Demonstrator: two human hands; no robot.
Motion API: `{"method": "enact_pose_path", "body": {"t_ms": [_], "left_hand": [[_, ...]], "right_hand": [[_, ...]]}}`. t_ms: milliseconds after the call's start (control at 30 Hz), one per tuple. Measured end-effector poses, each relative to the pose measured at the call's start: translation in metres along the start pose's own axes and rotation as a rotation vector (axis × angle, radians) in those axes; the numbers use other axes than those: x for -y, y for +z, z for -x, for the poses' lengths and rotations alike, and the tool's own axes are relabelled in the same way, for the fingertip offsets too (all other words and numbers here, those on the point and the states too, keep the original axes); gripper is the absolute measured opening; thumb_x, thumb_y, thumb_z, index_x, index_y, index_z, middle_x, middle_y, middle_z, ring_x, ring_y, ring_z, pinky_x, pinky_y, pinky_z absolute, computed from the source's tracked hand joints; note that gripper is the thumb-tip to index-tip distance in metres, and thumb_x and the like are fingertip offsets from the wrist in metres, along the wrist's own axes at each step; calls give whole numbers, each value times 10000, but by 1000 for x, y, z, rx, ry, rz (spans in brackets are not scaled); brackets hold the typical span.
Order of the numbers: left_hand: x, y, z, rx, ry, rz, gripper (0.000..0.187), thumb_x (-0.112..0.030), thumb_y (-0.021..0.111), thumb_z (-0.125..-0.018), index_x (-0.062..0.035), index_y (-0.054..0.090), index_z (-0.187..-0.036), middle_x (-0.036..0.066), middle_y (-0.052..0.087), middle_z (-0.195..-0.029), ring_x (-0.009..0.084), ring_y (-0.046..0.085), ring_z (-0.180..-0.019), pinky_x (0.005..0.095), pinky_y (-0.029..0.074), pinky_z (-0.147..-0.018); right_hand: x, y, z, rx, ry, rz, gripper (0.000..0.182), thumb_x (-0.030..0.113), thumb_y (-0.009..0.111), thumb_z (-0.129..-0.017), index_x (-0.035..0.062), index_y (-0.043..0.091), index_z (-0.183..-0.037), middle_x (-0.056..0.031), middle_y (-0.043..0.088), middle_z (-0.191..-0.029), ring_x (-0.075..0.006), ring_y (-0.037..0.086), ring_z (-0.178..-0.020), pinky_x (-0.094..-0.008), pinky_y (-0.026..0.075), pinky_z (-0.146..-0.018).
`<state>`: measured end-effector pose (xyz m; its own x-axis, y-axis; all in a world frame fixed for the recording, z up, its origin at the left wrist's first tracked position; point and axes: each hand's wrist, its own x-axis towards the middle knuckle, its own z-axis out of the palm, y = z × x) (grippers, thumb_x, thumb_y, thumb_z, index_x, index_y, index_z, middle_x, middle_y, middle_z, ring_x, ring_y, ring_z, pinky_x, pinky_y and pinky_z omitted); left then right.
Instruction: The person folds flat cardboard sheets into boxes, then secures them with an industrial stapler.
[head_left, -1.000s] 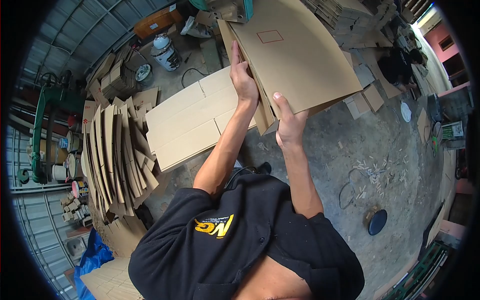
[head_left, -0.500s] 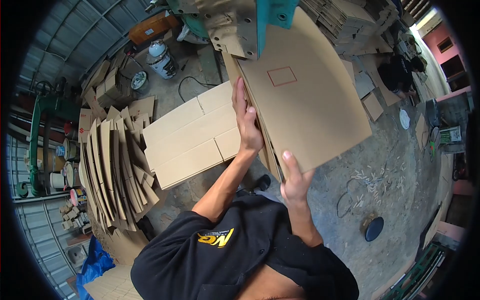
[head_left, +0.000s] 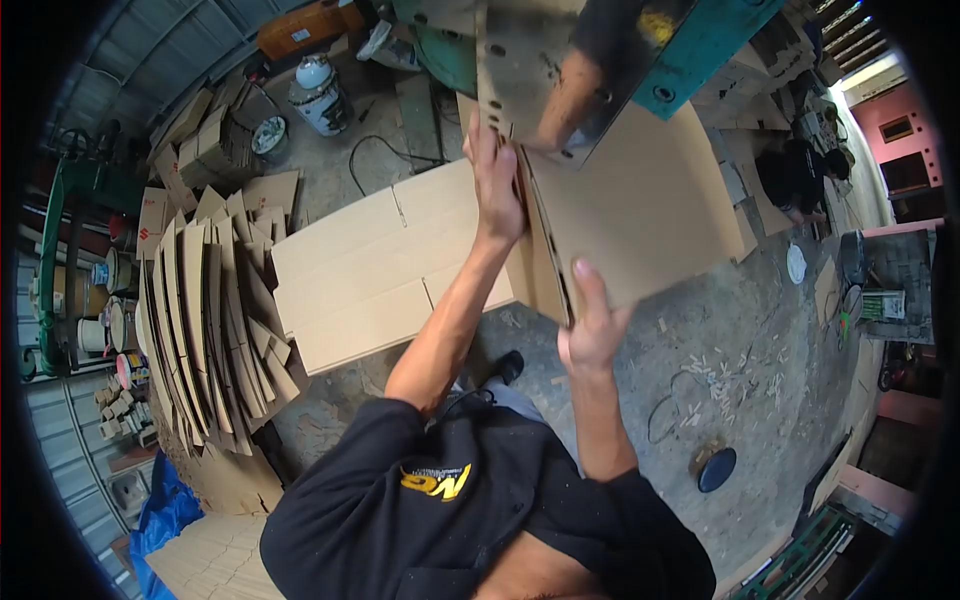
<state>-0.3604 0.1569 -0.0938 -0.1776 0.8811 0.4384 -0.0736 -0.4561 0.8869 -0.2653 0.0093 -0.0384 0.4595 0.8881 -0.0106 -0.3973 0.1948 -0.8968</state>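
Note:
A brown folded cardboard carton (head_left: 640,215) is in front of me, tilted, its far part hidden under the metal plate (head_left: 515,70) of a green machine (head_left: 690,65). My right hand (head_left: 595,320) grips the carton's near corner, thumb on top and fingers underneath. My left hand (head_left: 497,190) lies along the carton's left folded edge with its fingers stretched out toward the plate, pressing against the side. Below and left of that hand is a flat stack of cardboard sheets (head_left: 375,265) with slots cut in them. The shiny plate reflects an arm and a dark shirt.
Many upright cardboard pieces (head_left: 205,330) lean together at the left. A paint-stained bucket (head_left: 320,100) stands at the back. A round dark stool (head_left: 716,470) and scattered cardboard scraps (head_left: 728,385) are on the concrete floor. Another person (head_left: 795,175) crouches at the far right.
The carton has moved farther under the machine plate and turned slightly, so its red printed rectangle is now hidden. My left hand has moved up along the edge. The whole view has shifted a little.

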Motion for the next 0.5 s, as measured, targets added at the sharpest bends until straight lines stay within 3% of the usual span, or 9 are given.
{"method": "enact_pose_path", "body": {"t_ms": [100,200,333,500], "left_hand": [[8,-1,-11,-35,-14,93,551,-217,377,-968,40,400,-1456,222,279,-1577,380,256,-1384,442,142,-1172],[-4,-4,-8,33,33,-141,567,-201,384,-958,46,387,-1468,223,290,-1573,375,270,-1391,437,146,-1177],[-12,6,-9,-61,62,-107,576,-160,381,-950,90,360,-1468,218,284,-1581,364,275,-1398,415,174,-1180],[-13,10,-12,-103,110,-168,579,-178,373,-968,79,345,-1486,209,287,-1588,357,286,-1407,416,186,-1182]], "right_hand": [[1,13,-8,15,-14,-3,389,18,647,-887,-12,526,-1255,-88,588,-1196,-191,594,-1084,-329,488,-949],[4,13,-4,-8,3,1,385,14,639,-893,-8,524,-1259,-85,589,-1178,-190,596,-1081,-323,496,-941],[8,18,-8,-11,-18,1,385,23,636,-897,-5,522,-1264,-81,590,-1164,-191,596,-1079,-329,499,-943],[9,16,-13,2,-27,-5,384,41,645,-895,0,535,-1260,-77,591,-1172,-190,592,-1092,-337,500,-944]]}}
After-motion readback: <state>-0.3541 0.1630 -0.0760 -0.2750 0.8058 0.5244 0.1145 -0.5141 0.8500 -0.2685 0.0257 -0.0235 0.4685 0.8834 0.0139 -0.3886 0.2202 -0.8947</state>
